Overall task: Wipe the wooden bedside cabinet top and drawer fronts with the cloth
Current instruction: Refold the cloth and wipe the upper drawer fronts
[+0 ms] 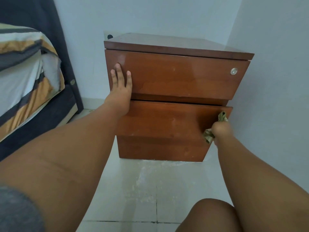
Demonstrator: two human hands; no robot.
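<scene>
Cabinet [167,41] right of bed [21,67], cloth [208,136] against right end of middle drawer front [167,119]

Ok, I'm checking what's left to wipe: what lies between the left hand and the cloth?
Head view: only bare wood of the top drawer front and middle drawer front.

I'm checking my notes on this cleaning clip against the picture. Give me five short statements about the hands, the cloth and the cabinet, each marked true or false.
1. The left hand lies flat on the top drawer front. True.
2. The right hand works at the top drawer front. False: it is at the right end of the middle drawer front.
3. A round metal lock sits at the right of the top drawer front. True.
4. The cloth hangs from the left hand. False: the right hand grips it, bunched.
5. A bed stands left of the cabinet. True.
</scene>
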